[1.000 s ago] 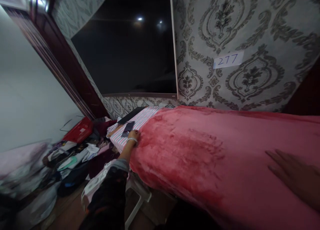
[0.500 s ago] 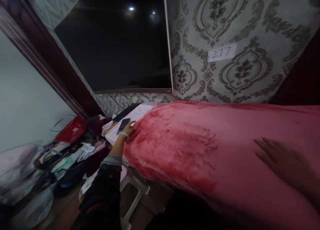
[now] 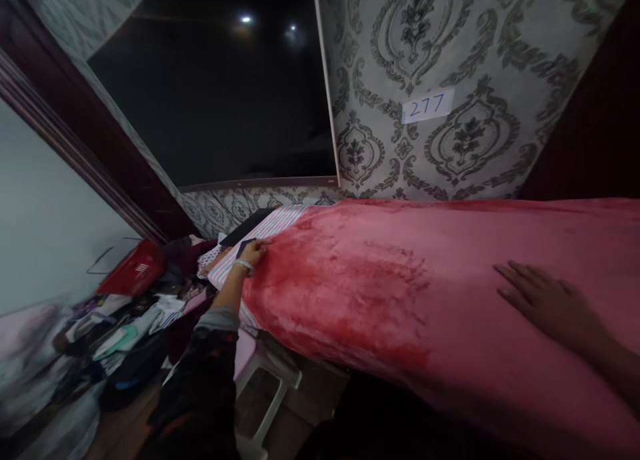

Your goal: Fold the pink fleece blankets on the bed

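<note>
Head view shows me the red blanket partly over the striped cloth; my left hand is at its edge, grip unclear, while my right hand lies spread, apparently steadying it.

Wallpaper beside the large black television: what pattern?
The wallpaper shows dark grey leafy medallions and scrolls on pale grey, best in the head view.

blanket below television
</note>
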Demonstrator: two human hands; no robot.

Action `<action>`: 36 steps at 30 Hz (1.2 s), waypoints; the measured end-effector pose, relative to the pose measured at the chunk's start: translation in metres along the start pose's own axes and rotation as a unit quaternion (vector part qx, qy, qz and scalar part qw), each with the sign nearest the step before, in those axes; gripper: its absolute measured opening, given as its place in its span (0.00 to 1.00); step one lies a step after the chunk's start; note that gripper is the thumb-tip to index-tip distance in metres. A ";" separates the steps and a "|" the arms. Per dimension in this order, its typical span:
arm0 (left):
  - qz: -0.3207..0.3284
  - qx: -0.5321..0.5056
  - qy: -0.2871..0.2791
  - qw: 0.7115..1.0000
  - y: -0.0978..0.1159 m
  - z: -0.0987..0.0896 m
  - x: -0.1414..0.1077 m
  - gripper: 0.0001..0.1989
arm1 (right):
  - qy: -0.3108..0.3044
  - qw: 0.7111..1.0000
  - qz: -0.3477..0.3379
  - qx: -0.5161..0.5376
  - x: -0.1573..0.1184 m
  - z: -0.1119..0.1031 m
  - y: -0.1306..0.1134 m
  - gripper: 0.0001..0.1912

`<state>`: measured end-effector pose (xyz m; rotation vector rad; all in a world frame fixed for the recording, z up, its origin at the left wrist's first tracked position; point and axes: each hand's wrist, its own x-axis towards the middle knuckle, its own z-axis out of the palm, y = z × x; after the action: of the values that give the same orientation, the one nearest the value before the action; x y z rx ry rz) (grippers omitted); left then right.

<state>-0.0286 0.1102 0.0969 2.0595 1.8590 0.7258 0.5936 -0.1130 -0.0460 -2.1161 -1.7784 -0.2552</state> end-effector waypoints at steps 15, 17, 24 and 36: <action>0.122 0.103 0.006 0.987 0.020 -0.060 -0.013 0.08 | 0.045 0.965 -0.159 0.202 -0.003 -0.011 -0.109 0.25; 0.140 0.104 0.041 0.984 0.021 -0.068 -0.018 0.08 | 0.049 0.959 -0.170 0.220 -0.004 -0.009 -0.124 0.23; 0.164 0.058 0.161 0.972 0.023 -0.090 -0.037 0.09 | 0.080 0.957 -0.180 0.212 -0.012 -0.015 -0.164 0.26; 0.177 0.050 0.235 0.954 0.043 -0.110 -0.050 0.10 | 0.112 0.973 -0.117 0.167 -0.038 -0.027 -0.197 0.16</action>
<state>-0.0536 0.0410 0.2017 2.4886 1.7847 1.3413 0.3965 -0.1305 -0.0041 -1.5840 -1.7903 -0.2266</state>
